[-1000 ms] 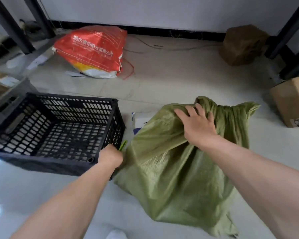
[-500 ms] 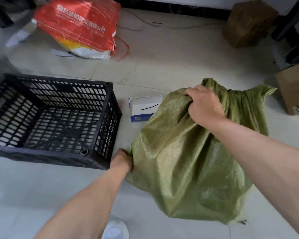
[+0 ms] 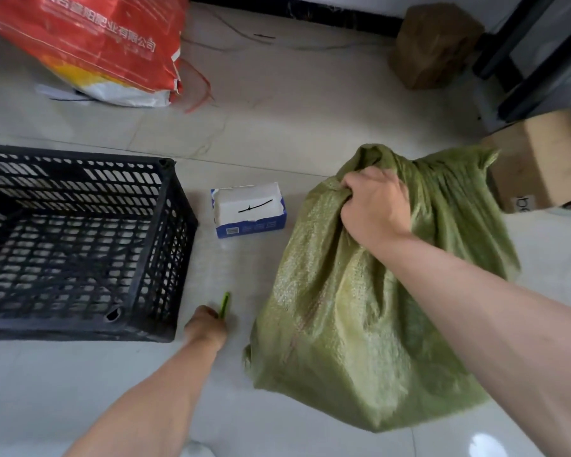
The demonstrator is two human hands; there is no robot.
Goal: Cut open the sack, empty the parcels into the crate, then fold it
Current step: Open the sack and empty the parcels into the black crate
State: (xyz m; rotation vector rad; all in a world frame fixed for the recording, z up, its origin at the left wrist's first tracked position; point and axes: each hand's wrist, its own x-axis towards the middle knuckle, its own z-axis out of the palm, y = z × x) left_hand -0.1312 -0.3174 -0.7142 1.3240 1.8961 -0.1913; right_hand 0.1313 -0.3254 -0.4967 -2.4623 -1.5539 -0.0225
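A bulging green woven sack (image 3: 350, 318) stands on the tiled floor at the right. My right hand (image 3: 374, 206) is shut on a bunch of its cloth near the top. A black plastic crate (image 3: 168, 245) with slotted walls sits at the left, and I see nothing inside it. Between crate and sack, low on the floor, my left hand (image 3: 205, 326) is closed around a thin green tool (image 3: 224, 304) whose tip sticks out past the fingers. The sack's contents are hidden.
A small white and blue box (image 3: 248, 211) with a black cable tie in it lies between crate and sack. A red printed bag (image 3: 89, 44) lies at the back left. Cardboard boxes (image 3: 538, 159) and dark rack legs (image 3: 521, 57) stand at the right.
My right hand has gone from flat on the sack to gripping its cloth and has pulled the sack to the right. My left hand has come away from the sack's edge, with the green tool showing.
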